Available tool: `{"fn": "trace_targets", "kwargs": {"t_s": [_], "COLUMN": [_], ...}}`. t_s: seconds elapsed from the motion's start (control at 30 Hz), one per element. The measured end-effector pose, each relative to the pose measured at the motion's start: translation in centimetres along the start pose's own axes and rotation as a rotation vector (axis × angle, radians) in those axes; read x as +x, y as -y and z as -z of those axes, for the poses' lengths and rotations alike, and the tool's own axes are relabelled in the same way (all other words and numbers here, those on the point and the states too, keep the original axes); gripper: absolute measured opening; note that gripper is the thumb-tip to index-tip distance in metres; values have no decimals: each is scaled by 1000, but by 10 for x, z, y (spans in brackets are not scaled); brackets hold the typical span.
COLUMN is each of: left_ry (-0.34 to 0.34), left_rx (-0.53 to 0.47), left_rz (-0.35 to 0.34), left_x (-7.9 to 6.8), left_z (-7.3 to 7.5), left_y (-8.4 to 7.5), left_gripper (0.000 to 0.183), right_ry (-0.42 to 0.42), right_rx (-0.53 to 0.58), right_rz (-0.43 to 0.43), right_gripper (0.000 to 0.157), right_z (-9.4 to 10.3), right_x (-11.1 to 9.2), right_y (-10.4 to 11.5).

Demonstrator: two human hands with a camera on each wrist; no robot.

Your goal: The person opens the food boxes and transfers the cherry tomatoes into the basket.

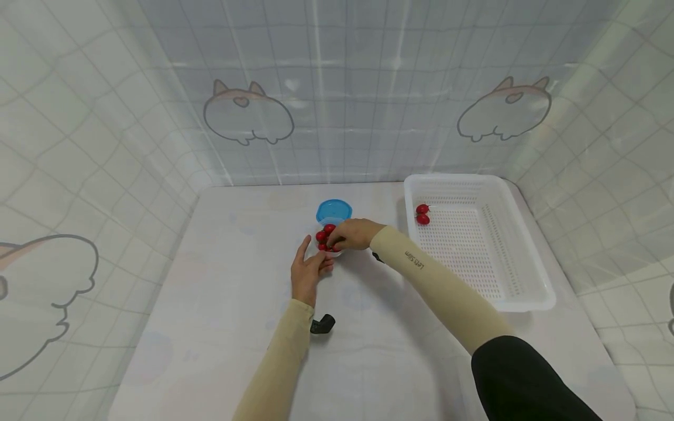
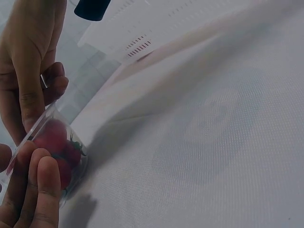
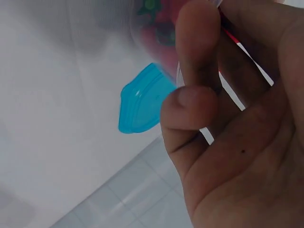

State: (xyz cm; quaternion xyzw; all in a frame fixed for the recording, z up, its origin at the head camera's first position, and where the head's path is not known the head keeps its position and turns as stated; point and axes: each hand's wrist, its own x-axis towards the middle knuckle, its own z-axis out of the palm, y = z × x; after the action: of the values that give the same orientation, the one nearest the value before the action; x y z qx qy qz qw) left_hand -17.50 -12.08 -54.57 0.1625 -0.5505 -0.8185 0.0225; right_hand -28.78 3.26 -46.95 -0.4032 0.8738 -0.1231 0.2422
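Note:
A small clear plastic cup (image 2: pixel 81 166) holds several red cherry tomatoes (image 1: pixel 329 228) with green stems. My left hand (image 1: pixel 308 276) holds the cup from its near left side; in the left wrist view its fingers (image 2: pixel 46 178) lie curved against the wall. Over the mouth from the right comes my right hand (image 1: pixel 358 233), fingertips down inside the rim. It pinches a red tomato, mostly covered by the fingers (image 3: pixel 197 42) in the right wrist view. Just behind the cup lies a blue lid (image 1: pixel 334 210).
At the right of the white-covered table (image 1: pixel 221 280) stands a white perforated basket (image 1: pixel 474 245) with two red tomatoes (image 1: pixel 422 214) near its left wall. Curtains patterned with grid lines (image 1: pixel 358 117) enclose the back and sides. A black wrist fitting (image 1: pixel 323 324) sits beside the left forearm.

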Motion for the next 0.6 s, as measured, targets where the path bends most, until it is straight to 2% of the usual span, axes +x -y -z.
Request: {"fn": "trace_targets", "kwargs": {"t_s": [0.27, 0.6], "left_ry": [0, -5], "left_rx": [-18, -5], "left_rz": [-6, 4], "left_x": [1, 1], "left_z": [0, 0], "left_y": [0, 1], "left_gripper": [65, 63], "right_ry": [-85, -209], "right_rx": [50, 63], "right_rz": [-12, 36], "right_gripper": [31, 32], "right_z": [-2, 0], "right_x": [-1, -9], "right_y": [0, 2]}}
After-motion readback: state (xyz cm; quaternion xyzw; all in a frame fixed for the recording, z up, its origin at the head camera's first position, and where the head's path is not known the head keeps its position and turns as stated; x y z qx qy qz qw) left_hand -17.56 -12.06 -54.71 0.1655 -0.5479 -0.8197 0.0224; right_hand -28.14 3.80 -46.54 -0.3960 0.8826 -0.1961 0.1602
